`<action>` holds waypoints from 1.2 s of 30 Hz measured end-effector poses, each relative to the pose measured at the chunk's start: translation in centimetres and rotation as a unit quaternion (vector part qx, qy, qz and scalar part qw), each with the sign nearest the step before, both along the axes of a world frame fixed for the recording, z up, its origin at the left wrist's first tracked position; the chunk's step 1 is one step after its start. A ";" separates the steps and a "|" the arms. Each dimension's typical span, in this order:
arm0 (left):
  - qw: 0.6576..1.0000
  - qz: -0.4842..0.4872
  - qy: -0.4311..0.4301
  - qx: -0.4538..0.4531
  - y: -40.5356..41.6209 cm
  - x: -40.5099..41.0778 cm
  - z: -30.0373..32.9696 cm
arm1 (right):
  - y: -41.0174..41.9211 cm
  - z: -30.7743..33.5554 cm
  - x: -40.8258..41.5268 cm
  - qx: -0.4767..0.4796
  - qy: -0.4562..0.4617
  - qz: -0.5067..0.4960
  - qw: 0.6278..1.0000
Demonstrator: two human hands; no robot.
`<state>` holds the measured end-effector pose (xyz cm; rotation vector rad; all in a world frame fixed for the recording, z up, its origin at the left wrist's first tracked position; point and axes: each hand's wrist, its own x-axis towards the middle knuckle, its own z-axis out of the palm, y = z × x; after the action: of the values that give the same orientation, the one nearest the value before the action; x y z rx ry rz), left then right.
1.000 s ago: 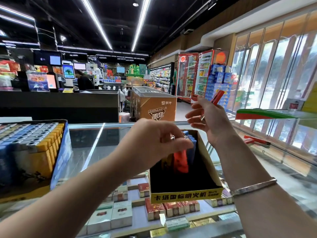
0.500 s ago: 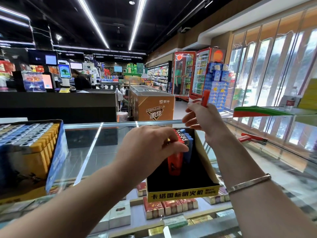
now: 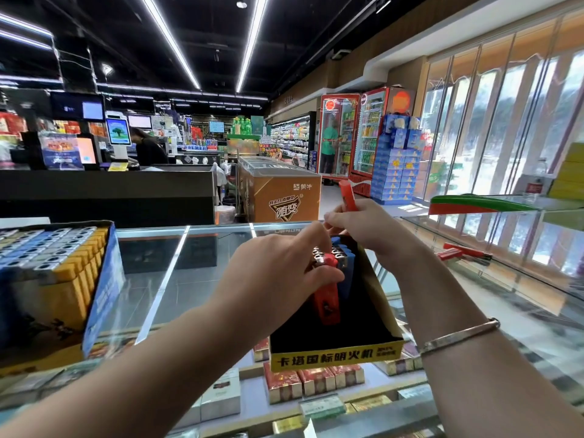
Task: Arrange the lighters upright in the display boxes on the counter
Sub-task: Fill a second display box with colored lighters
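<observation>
A black display box with a yellow front strip [image 3: 336, 355] stands on the glass counter [image 3: 196, 273]. At its far end stand a few lighters, red [image 3: 327, 298] and blue [image 3: 346, 273]. My left hand [image 3: 278, 279] reaches into the box, its fingers and thumb curled round the tops of the standing lighters. My right hand [image 3: 369, 232] hovers over the box's far end and pinches a red lighter [image 3: 347, 196] that points up. A second box [image 3: 57, 279], full of upright yellow and blue lighters, stands at the left.
Cigarette packs [image 3: 316, 379] lie under the counter glass. A glass shelf [image 3: 493, 248] with red items runs along the right. Behind the counter are a checkout desk [image 3: 107, 191], a freezer chest [image 3: 281, 197] and drink fridges [image 3: 354, 134].
My right hand has come down and left with the red lighter, toward the box's far end. My left hand has stayed on the standing lighters, shifting slightly.
</observation>
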<state>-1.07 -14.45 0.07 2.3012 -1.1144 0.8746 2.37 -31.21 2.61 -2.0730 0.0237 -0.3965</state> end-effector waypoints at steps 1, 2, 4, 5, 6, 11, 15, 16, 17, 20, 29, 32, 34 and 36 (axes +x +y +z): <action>1.000 -0.003 -0.008 0.009 0.1 0.0 0.1 | -0.2 0.1 -0.1 -0.019 0.011 0.010 1.000; 1.000 -0.006 -0.012 0.020 0.3 0.0 0.3 | -0.5 0.1 -0.2 -0.039 0.024 0.023 0.999; 0.999 -0.015 0.005 0.033 0.7 0.0 0.7 | -1.1 0.3 -0.6 -0.067 0.050 0.050 0.995; 0.999 -0.022 0.016 0.033 0.9 0.1 0.9 | -1.3 0.4 -0.8 -0.071 0.055 0.064 0.994; 0.999 -0.029 0.022 0.031 1.1 0.2 1.0 | -1.6 0.5 -0.9 -0.070 0.055 0.079 0.993; 0.997 -0.062 0.040 0.017 0.9 0.4 0.9 | -2.4 0.5 -1.2 -0.084 0.060 0.131 0.986; 0.998 -0.065 0.011 0.008 0.7 0.4 0.6 | -2.3 0.4 -1.2 -0.086 0.062 0.142 0.984; 0.998 -0.063 0.010 0.006 0.8 0.4 0.6 | -2.3 0.4 -1.2 -0.085 0.062 0.140 0.985; 0.998 -0.063 0.008 0.009 0.9 0.4 0.6 | -2.3 0.4 -1.1 -0.087 0.063 0.136 0.985; 0.997 -0.066 -0.021 0.043 0.9 0.5 0.8 | -2.2 0.4 -1.0 -0.096 0.070 0.124 0.985; 0.995 -0.075 0.065 0.014 0.6 1.1 -0.2 | -2.6 0.5 -0.9 -0.066 0.082 0.082 0.991; 0.993 -0.086 0.073 -0.019 0.6 1.4 -0.5 | -2.8 0.4 -0.8 -0.084 0.080 0.076 0.990; 0.992 -0.074 0.099 -0.014 0.6 1.7 -0.8 | -2.9 0.4 -0.8 -0.103 0.079 0.065 0.989; 0.988 -0.046 0.145 0.023 0.7 2.0 -1.2 | -2.9 0.4 -0.8 -0.117 0.079 0.057 0.988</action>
<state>0.97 -13.75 -1.16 2.3018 -1.1096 0.4636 1.56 -34.14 3.05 -2.3202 -0.0499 -0.1700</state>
